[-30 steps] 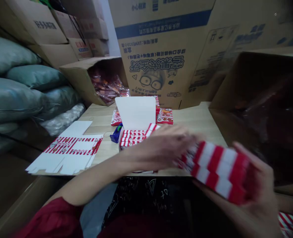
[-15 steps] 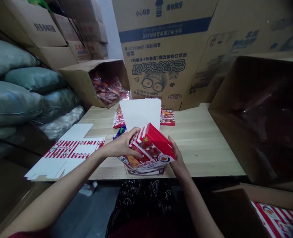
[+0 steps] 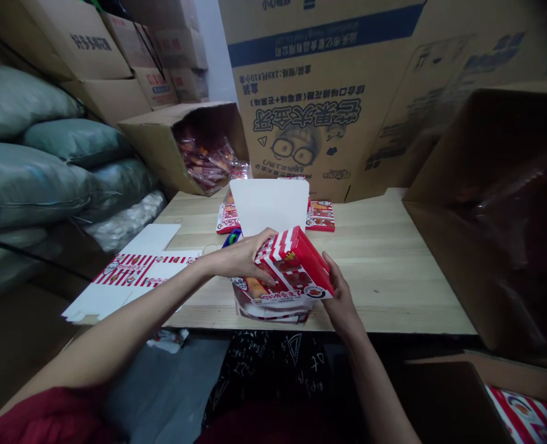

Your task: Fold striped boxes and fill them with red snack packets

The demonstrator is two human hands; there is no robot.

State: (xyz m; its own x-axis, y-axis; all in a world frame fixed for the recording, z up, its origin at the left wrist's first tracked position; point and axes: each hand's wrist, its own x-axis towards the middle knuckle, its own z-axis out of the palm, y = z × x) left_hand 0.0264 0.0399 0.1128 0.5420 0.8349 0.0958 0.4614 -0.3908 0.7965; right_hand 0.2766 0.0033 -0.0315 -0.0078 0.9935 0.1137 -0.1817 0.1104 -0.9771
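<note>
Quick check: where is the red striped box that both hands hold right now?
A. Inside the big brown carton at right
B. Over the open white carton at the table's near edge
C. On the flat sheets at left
B: both hands, left hand and right hand, hold the red striped box tilted over the open white carton.

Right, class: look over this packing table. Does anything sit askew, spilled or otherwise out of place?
The brown carton at the table's back left lies tipped on its side, clear snack packets sliding out of its mouth. The flat box blanks overhang the left edge.
</note>
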